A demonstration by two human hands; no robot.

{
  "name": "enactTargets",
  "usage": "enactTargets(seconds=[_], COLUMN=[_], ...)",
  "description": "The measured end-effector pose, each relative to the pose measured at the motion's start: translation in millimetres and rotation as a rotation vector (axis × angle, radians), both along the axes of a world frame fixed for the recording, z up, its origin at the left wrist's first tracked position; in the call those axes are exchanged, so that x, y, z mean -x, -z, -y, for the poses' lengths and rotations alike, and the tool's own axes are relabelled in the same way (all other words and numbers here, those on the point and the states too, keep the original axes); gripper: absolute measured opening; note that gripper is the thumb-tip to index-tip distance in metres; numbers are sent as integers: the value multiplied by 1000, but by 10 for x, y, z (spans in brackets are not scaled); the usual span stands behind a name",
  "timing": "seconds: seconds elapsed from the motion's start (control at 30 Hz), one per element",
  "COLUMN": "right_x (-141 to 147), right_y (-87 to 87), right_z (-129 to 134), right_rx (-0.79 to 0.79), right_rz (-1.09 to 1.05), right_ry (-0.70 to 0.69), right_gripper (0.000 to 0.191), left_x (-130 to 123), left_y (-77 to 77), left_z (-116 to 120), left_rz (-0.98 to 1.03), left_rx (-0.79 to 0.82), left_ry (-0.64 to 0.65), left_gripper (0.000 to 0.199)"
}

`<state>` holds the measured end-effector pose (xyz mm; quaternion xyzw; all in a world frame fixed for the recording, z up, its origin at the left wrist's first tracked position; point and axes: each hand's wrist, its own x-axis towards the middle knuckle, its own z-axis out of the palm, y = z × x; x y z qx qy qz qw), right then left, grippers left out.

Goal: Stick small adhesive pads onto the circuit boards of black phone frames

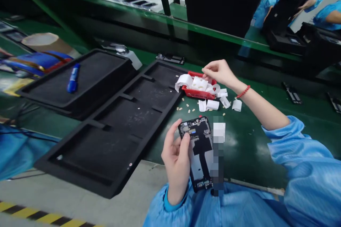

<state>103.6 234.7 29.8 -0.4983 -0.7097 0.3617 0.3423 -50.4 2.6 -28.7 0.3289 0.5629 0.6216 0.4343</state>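
Note:
My left hand [176,156] grips an opened smartphone [199,152] by its left side, thumb on top near the upper circuit board. The phone's inner face, with black film and grey metal, is turned up toward me. My right hand [220,72], with fingers pinched together, hovers at the right rim of a small red tray [198,93]. Whatever lies between those fingertips is too small to make out. White curled label strips [199,83] fill the red tray. Cut pieces of white strip [213,105] and several tiny beige tabs lie in front of it.
Long black compartment tray [117,138] slants along the left. Behind it a blue marker [73,78] rests on a stack of black trays [80,99]. Phone parts [292,93] lie at the right and back of the green table [247,138]. Other people in blue sleeves work beyond the shelf.

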Motion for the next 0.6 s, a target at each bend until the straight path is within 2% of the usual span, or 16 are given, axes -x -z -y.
enactTargets(seconds=[0.07,0.13,0.2,0.27,0.33,0.43,0.6], right_x=[-114,-215,-266,-258,-211,-129,-44], right_y=[-105,-175,-188,-139,-49,69,71], right_z=[359,841,1368,1829,2140,2312,2276], right_rx=[-117,-328,-472,-497,-449,-351,-299], right_rz=[-41,-66,-31,-4,-26,-107,-248], right_ry=[38,45,95,176,235,251,229], right_gripper=[10,6,9,10,10,10,9], left_x=[-81,-166,-242,-303,-353,-405,-436], left_y=[-36,-78,-117,-151,-182,-226,-262], left_z=[3,25,53,77,94,114,141], left_rz=[16,8,-17,-58,-107,-170,-209], left_rx=[-21,-37,-49,-73,-118,-210,-385], left_ry=[16,19,18,14,0,-31,-68], left_gripper=[50,46,41,38,37,34,42])
